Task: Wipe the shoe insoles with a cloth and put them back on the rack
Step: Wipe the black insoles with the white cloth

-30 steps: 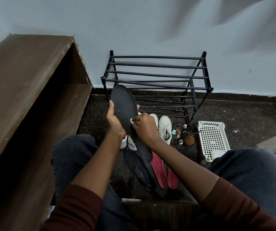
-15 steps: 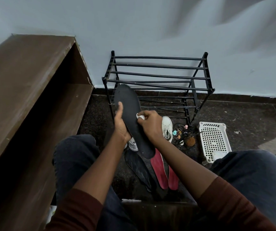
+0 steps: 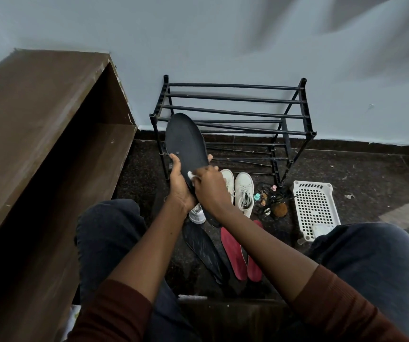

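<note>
My left hand grips the black insole steady before the rack; my right hand pinches the wiping cloth.

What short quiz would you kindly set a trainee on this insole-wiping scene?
1. True or false: shoes sit on the top tier of the rack.
2. The left hand grips the black insole; what does the right hand pinch? A) brush B) cloth C) lace
3. What colour is the insole pair on the floor below the right forearm?
Key: 1 false; 2 B; 3 red.
</note>
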Demonstrator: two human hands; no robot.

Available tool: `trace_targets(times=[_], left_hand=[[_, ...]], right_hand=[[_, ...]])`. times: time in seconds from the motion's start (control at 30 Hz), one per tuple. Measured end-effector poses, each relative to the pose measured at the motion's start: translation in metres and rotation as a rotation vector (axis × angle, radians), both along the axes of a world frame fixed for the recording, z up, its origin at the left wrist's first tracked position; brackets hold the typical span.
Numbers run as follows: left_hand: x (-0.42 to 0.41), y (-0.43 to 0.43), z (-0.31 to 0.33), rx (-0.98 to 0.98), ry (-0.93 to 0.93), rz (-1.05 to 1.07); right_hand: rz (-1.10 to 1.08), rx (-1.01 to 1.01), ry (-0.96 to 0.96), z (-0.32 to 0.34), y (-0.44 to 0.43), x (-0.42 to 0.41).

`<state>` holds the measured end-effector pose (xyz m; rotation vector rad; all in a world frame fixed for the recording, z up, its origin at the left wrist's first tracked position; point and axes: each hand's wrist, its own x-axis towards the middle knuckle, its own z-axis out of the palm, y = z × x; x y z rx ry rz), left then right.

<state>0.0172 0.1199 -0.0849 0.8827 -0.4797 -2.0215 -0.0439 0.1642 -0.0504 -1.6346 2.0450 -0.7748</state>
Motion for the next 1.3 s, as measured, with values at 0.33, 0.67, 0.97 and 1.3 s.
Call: trace_targets(times=[0.33,0.67,0.97,1.3], left_hand=[[0.003,-0.003,-0.002,-0.004,-0.001,0.0],[0.003,0.005,0.004,-0.004,-0.083,-0.075],[0.004,0.001,0.008,0.008,-0.043,0.029],[0.004,0.005,0.004,-0.007,-0.029,0.044]], right_hand=[[0.073,-0.04,0.068,-0.008,0.006,-0.012],[-0.067,-0.001,-0.1,-0.005,0.005,-0.011],[0.001,-0.036,-0.011,-0.006,0.013,-0.007],[-0.042,0.004,-0.077,-0.01,0.017,0.002]])
